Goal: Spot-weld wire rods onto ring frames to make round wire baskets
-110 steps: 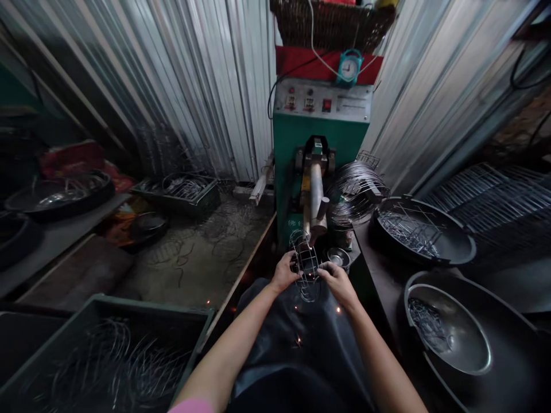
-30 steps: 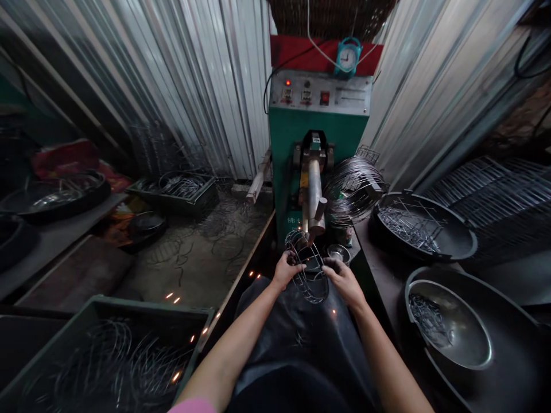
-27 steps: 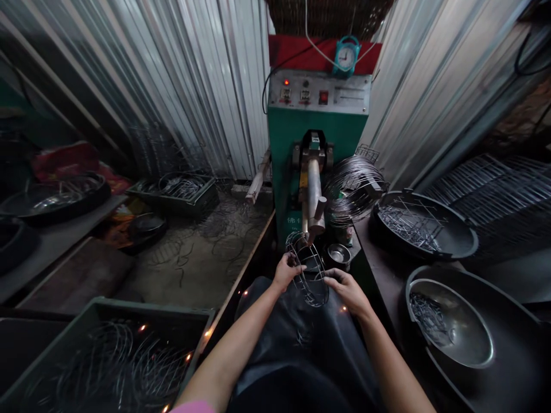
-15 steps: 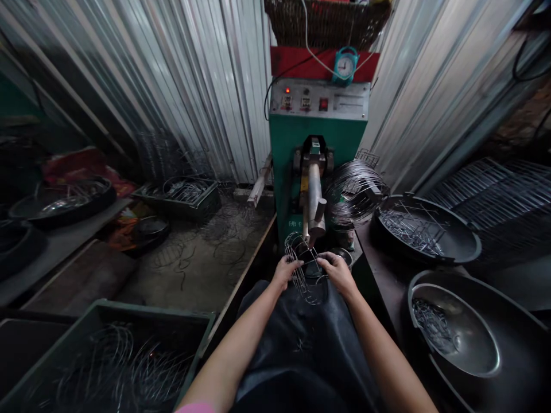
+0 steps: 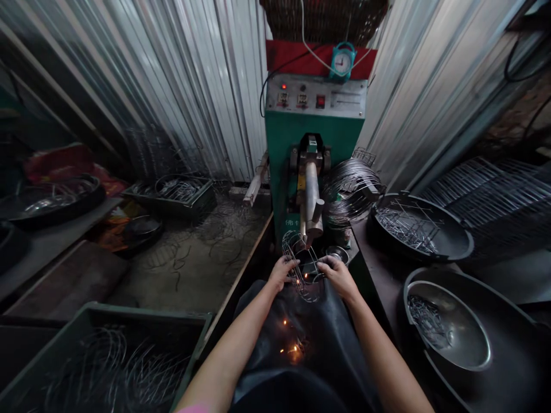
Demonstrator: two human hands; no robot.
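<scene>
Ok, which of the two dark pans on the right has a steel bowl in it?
The nearer pan, at the lower right: a shiny bowl sits inside. The farther pan holds loose wires.

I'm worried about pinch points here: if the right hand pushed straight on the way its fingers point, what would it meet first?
The wire cage that the right hand holds in its grip; just behind it, probably the welding machine's metal arm, though depth is unclear.

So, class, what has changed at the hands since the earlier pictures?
The round silver wire cage has been turned under the grey metal welding arm; fresh orange sparks now lie on the dark apron. The left hand and right hand still grip the cage; the green machine is unmoved.
</scene>
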